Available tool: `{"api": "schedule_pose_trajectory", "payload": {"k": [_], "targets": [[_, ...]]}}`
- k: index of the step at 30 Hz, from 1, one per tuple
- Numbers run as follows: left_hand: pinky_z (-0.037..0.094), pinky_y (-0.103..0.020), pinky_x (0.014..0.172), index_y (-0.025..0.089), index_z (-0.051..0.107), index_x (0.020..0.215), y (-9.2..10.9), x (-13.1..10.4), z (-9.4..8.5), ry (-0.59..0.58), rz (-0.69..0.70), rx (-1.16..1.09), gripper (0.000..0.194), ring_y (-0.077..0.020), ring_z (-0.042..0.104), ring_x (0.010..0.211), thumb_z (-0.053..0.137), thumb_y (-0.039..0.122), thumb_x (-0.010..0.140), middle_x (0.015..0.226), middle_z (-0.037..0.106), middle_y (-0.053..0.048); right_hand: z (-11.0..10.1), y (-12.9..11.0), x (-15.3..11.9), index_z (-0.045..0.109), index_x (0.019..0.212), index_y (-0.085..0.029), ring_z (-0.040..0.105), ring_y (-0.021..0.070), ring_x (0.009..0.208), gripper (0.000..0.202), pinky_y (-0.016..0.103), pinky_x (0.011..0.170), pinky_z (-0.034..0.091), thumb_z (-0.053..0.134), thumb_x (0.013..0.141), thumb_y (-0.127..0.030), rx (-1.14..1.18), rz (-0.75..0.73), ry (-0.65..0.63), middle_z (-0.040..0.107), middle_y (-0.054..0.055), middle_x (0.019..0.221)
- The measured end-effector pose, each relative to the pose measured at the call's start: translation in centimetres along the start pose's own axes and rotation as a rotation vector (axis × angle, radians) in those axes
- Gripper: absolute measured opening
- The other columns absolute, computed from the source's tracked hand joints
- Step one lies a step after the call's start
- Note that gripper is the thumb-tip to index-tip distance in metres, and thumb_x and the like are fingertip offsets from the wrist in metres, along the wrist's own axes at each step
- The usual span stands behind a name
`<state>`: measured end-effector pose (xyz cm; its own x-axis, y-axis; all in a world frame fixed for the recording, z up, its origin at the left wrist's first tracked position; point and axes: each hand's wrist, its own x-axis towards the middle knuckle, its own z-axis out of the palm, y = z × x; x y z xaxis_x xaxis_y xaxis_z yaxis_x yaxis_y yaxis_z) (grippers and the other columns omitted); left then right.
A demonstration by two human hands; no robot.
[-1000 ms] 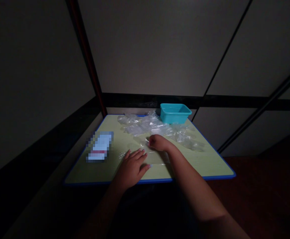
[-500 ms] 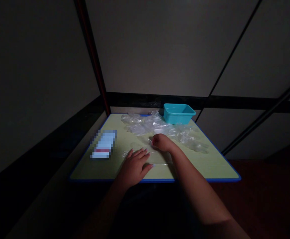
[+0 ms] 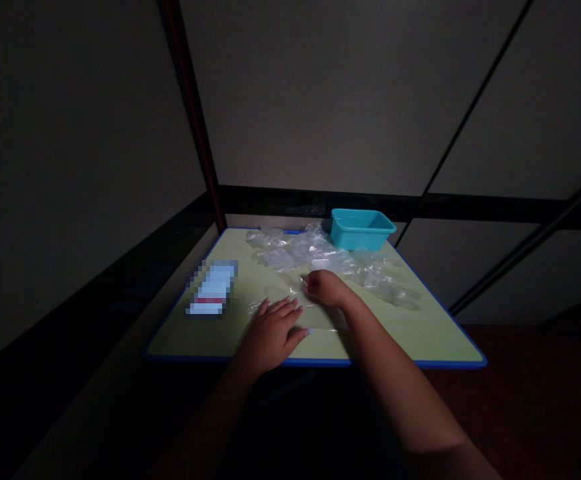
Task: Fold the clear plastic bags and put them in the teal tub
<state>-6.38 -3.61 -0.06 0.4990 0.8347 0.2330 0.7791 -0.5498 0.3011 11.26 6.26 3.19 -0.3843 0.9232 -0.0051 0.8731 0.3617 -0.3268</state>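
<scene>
Two bare hands on the job, both over the front half of the desk (image 3: 435, 340), pale yellow-green top, blue rim.

Left hand (image 3: 269, 337): palm down just in from the front edge, left of its middle. Fingers extended, slightly spread, thumb out toward the right. Nothing gripped; it lies over the left part of a clear plastic sheet (image 3: 324, 318).

Sheet: flat near the middle of the front edge, set in from it, spanning between the hands. Its outline is faint; can't tell if it's a single layer or a bag.

Right hand (image 3: 328, 288): farther from the front edge, close to desk center, forearm crossing the front edge right of middle. Fingers curled inward beside a shiny bit of film; fingertips hidden, so can't tell how tightly closed or whether film is pinched.

Crumpled clear plastic (image 3: 315, 250) runs from the back edge toward the right edge. Turquoise bin (image 3: 360, 239) upright at the back right corner. Pixelated rectangle (image 3: 214, 288) by the left edge.
</scene>
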Motion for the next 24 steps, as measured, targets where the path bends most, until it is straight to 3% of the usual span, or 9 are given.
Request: {"api": "schedule_pose_trajectory", "payload": {"k": [16, 20, 24], "targets": [[0.022, -0.052, 0.111, 0.023, 0.056, 0.127, 0.0, 0.0, 0.2, 0.043, 0.001, -0.015, 0.04, -0.0244, 0.04, 0.133, 0.048, 0.041, 0.092, 0.139, 0.051, -0.006, 0.4, 0.1, -1.9, 0.066, 0.073, -0.016, 0.057, 0.0149, 0.072, 0.012, 0.023, 0.07, 0.04, 0.058, 0.072, -0.008, 0.09, -0.258, 0.126, 0.066, 0.004, 0.076], [0.026, -0.05, 0.11, 0.022, 0.059, 0.124, -0.1, -0.1, 0.1, 0.113, 0.026, -0.021, 0.038, -0.0252, 0.042, 0.131, 0.05, 0.04, 0.091, 0.136, 0.053, -0.007, 0.7, 0.4, -2.3, 0.065, 0.073, -0.017, 0.056, 0.0153, 0.074, 0.012, 0.024, 0.071, 0.041, 0.058, 0.071, -0.006, 0.124, -0.32, 0.164, 0.064, 0.003, 0.074], [0.036, -0.045, 0.104, 0.017, 0.065, 0.112, -0.2, 0.0, -0.1, 0.201, 0.044, -0.041, 0.031, -0.0257, 0.053, 0.117, 0.052, 0.035, 0.09, 0.121, 0.064, -0.009, 1.1, 0.6, -2.5, 0.065, 0.077, -0.018, 0.055, 0.0154, 0.074, 0.012, 0.024, 0.07, 0.04, 0.062, 0.071, -0.008, 0.155, -0.363, 0.188, 0.062, 0.002, 0.075]]}}
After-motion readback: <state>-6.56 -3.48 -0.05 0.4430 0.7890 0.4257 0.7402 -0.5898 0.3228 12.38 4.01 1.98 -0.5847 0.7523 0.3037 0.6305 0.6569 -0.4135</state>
